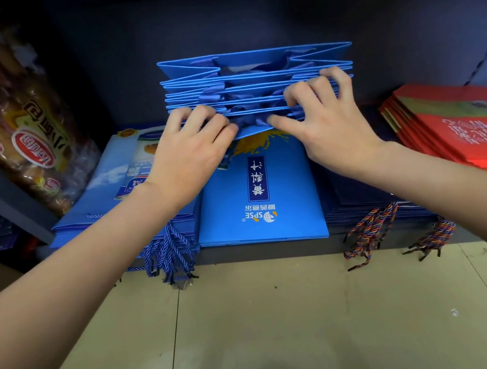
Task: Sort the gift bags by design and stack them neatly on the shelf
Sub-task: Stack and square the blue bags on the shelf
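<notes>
Both hands, left [188, 158] & right [327, 124], fingers curled gripping blue bags [256, 78].

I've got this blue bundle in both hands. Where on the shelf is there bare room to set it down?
Little bare shelf shows. Both hands, left hand and right hand, grip the upright bundle of bright blue paper gift bags. Below, flat stacks sit close together: light blue sky-print bags, blue SPSE bags, dark navy bags, red bags. Freest: the tan cardboard surface in front.

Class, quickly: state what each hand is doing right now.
Left hand: fingers curled, gripping the blue gift bags.
Right hand: fingers curled, gripping the same bags.
</notes>
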`<state>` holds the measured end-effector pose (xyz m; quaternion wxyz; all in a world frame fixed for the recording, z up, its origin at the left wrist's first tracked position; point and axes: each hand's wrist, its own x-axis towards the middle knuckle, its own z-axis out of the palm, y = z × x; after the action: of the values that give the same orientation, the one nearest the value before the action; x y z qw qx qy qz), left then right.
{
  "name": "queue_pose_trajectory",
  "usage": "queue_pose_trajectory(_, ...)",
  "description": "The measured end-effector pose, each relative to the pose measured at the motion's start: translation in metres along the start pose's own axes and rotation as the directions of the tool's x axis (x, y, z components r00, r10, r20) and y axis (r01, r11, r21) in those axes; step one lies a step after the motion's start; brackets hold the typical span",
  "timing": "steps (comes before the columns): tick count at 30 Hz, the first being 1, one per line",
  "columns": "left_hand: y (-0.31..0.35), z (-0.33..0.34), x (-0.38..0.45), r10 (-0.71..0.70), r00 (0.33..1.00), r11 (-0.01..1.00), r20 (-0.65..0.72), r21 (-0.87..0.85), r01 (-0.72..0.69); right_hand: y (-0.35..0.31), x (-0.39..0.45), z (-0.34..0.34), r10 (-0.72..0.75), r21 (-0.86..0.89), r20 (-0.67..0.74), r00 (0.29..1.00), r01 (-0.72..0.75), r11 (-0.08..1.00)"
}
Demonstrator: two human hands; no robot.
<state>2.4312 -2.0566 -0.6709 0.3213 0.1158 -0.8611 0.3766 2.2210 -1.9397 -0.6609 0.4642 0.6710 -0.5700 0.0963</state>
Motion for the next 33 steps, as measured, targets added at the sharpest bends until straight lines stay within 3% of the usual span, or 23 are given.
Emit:
queue_pose_trajectory(3, 0.006, -0.002, 0.002, -0.016, 1.000, 0.999, -0.013, -0.035, 0.016, -0.003, 0.007, -0.001, 0.019, -0.033, 0.056, 0.998, -0.017, 0.999)
queue_pose_trajectory(7, 0.000, -0.005, 0.008, 0.006, 0.999, 0.976, 0.049, -0.217, 0.005, -0.003, 0.008, -0.002, 0.019, -0.053, 0.085, 0.996, -0.015, 0.998)
queue_pose_trajectory(11, 0.000, -0.013, 0.009, 0.016, 0.992, 0.954, 0.127, -0.298, 0.023, -0.001, 0.005, -0.004, -0.019, -0.007, 0.034, 0.999, 0.019, 1.000)
queue_pose_trajectory(16, 0.003, -0.024, 0.008, 0.032, 0.972, 0.925, 0.234, -0.374, 0.060, 0.012, -0.005, -0.011, -0.034, 0.174, -0.088, 0.996, 0.049, 0.984)
queue_pose_trajectory(17, 0.004, -0.025, 0.007, 0.038, 0.969, 0.927, 0.244, -0.370, 0.057, 0.015, -0.005, -0.015, -0.033, 0.147, -0.084, 0.996, 0.045, 0.988)
queue_pose_trajectory(19, 0.006, -0.025, 0.003, 0.040, 0.966, 0.926, 0.257, -0.372, 0.061, 0.021, -0.002, -0.020, -0.004, 0.099, 0.051, 0.999, -0.001, 0.995)
queue_pose_trajectory(22, 0.010, -0.022, 0.001, 0.038, 0.986, 0.945, 0.164, -0.326, 0.018, 0.024, 0.009, -0.018, 0.056, 0.108, 0.232, 0.971, -0.083, 0.991)
queue_pose_trajectory(26, 0.002, -0.025, 0.003, 0.022, 1.000, 0.991, 0.015, -0.135, -0.020, 0.018, 0.006, -0.011, 0.042, 0.041, 0.182, 0.982, -0.050, 0.998)
queue_pose_trajectory(28, -0.006, -0.027, 0.004, -0.039, 0.990, 0.997, 0.134, -0.061, 0.048, 0.015, 0.003, -0.009, 0.047, 0.026, 0.167, 0.985, -0.052, 0.998)
queue_pose_trajectory(31, -0.014, -0.023, 0.017, -0.119, 0.917, 0.989, 0.381, -0.034, 0.143, 0.011, 0.001, -0.006, 0.049, 0.041, 0.143, 0.989, -0.055, 0.998)
queue_pose_trajectory(33, -0.014, -0.022, 0.026, -0.092, 0.911, 0.990, 0.402, -0.062, 0.127, 0.008, -0.004, -0.009, 0.020, 0.052, 0.124, 0.992, -0.027, 0.998)
